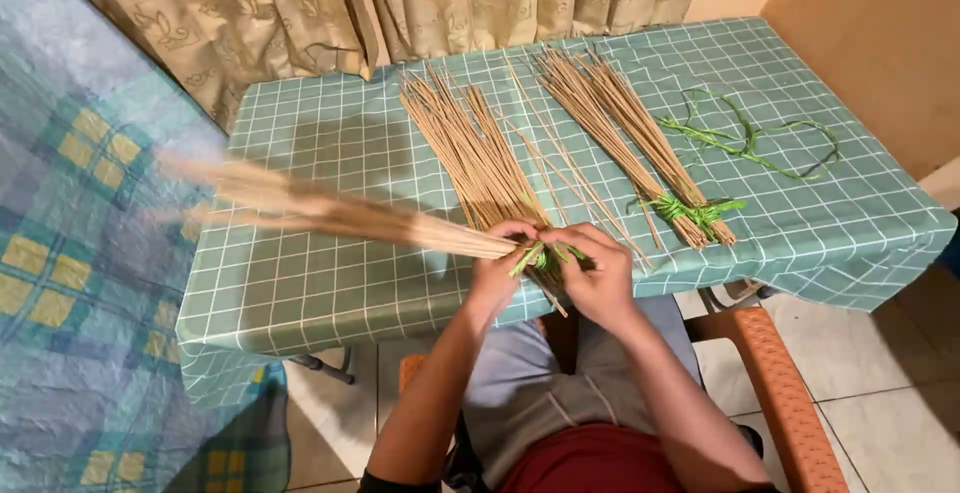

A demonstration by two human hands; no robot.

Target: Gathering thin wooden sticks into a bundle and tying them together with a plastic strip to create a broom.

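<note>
Stick bundle (340, 215) gripped between both hands (550, 268)

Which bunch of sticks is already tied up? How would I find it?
Start at the table with the green checked cloth. Go to its right half, near the front edge, just left of the loose green string. The tied stick bundle lies there, and it alone has a green knot round its near end; the loose stick pile beside it has none.

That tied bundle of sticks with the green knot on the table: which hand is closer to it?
Right. The right hand lies just left of the tied bundle; the left hand is farther left.
</note>
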